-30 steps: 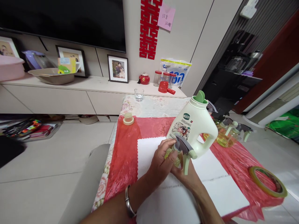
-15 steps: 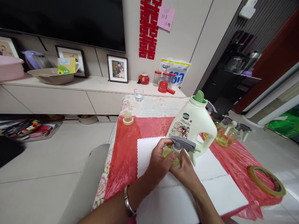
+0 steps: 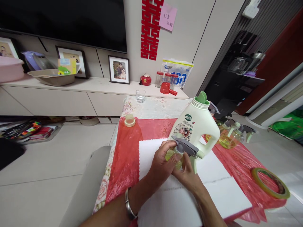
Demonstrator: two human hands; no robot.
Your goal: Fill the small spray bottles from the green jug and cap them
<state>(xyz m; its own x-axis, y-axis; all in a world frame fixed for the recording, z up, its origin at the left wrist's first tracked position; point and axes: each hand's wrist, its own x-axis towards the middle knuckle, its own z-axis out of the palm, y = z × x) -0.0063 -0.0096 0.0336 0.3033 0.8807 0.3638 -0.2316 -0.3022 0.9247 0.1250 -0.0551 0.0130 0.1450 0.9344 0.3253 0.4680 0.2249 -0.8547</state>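
Both my hands are closed around a small clear spray bottle [image 3: 188, 148] with a grey trigger head and yellowish liquid inside. The fingers of my left hand [image 3: 160, 163] wrap its left side near the neck, and the thumb crosses the front. On the right and lower side, my right hand [image 3: 187, 175] grips it under the trigger head. The nozzle points right. Just behind stands a large pale green detergent jug [image 3: 201, 126], upright and uncapped, with a green spout in its mouth. The bottle's base is hidden by my hands.
A cream cap [image 3: 129, 120] sits on the red plastic sheet [image 3: 124, 151]. More spray bottles [image 3: 228, 138] with yellow liquid stand right of the jug. A tape roll [image 3: 270, 183] lies at the right edge, and a glass cup [image 3: 140, 96] stands at the back. White paper [image 3: 220, 192] lies under my hands.
The grey spray head has turned a little on the bottle, its nozzle end swinging nearer to me. My hands stay almost in the same place, and the jug has not moved.
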